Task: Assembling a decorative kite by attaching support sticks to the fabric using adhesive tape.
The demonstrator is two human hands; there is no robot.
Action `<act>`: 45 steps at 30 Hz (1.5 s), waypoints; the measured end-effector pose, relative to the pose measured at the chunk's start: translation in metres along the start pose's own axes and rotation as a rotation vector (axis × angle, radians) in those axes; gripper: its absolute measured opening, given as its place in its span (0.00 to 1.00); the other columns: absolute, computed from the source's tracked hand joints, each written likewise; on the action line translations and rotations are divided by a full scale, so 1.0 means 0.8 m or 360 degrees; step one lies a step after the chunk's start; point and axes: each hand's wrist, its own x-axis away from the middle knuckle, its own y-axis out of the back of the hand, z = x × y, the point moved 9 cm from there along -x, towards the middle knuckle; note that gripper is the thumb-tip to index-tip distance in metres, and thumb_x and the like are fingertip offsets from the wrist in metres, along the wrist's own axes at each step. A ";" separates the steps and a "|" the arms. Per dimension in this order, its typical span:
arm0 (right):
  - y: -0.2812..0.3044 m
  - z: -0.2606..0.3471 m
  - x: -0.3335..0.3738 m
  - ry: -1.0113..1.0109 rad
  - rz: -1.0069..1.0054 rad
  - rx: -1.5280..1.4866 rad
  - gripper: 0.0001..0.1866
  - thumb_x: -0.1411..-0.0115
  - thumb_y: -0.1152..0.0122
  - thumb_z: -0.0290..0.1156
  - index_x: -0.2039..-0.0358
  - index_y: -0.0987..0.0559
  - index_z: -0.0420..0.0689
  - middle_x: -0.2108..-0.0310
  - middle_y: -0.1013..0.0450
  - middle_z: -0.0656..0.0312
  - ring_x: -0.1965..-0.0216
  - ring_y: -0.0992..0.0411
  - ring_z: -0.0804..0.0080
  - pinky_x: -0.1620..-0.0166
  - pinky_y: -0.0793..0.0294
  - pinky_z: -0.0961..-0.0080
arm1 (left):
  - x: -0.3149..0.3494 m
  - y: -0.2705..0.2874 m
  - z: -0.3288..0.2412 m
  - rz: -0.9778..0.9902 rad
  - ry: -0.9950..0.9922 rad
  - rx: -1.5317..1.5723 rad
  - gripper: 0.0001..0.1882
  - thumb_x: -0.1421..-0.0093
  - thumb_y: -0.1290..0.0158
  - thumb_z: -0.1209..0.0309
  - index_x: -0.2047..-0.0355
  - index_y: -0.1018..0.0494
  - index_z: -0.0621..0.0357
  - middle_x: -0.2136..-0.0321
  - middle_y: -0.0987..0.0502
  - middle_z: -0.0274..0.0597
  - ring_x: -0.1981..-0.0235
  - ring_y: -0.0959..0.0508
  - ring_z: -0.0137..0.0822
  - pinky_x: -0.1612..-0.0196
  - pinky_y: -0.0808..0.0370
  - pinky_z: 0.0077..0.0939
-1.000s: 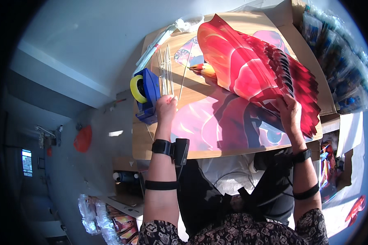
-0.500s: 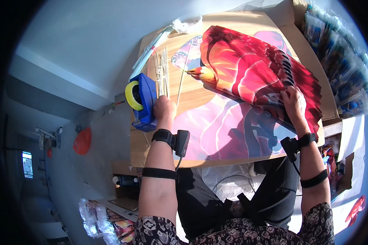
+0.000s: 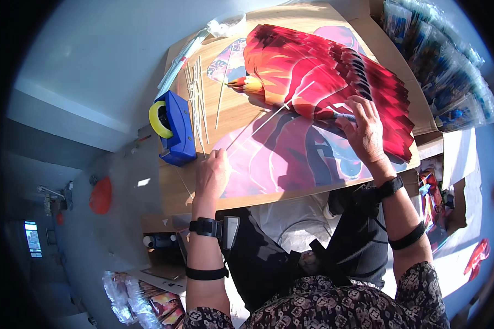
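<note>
My left hand (image 3: 212, 172), fingers pinched, holds the near end of a thin pale stick (image 3: 257, 130) at the table's left front. The stick slants up to the right, its far end over the red sheets, with a small white piece crossing it. A stack of red bird-shaped printed sheets (image 3: 313, 71) lies across the table, with feather-like edges at the right. My right hand (image 3: 363, 131) is over the stack's near edge, thumb and bent fingers apart. Under the stack, a pale pink printed sheet (image 3: 258, 164) lies on the wooden table (image 3: 148, 207).
A blue tape dispenser (image 3: 181, 129) with yellow tape stands at the table's left edge. Beside it lie several loose sticks (image 3: 195, 93). A clear bowl (image 3: 228, 26) sits at the back. Plastic-wrapped packs (image 3: 444, 77) fill the right side, past a cardboard box (image 3: 392, 60).
My left hand has come nearer from the loose sticks, now holding a stick across the sheets. My right hand has shifted left and its fingers have parted from the stack's edge. The view has shifted.
</note>
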 end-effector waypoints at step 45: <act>-0.038 0.102 0.115 0.0057 0.0307 -0.0255 0.06 0.52 0.38 0.24 0.72 0.26 0.44 0.71 0.32 0.59 0.66 0.32 0.57 0.61 0.30 0.64 | 0.142 -0.022 -0.078 -0.0256 0.0268 -0.0035 0.35 0.43 0.43 0.63 0.40 0.42 0.69 0.40 0.43 0.59 0.35 0.45 0.56 0.35 0.45 0.49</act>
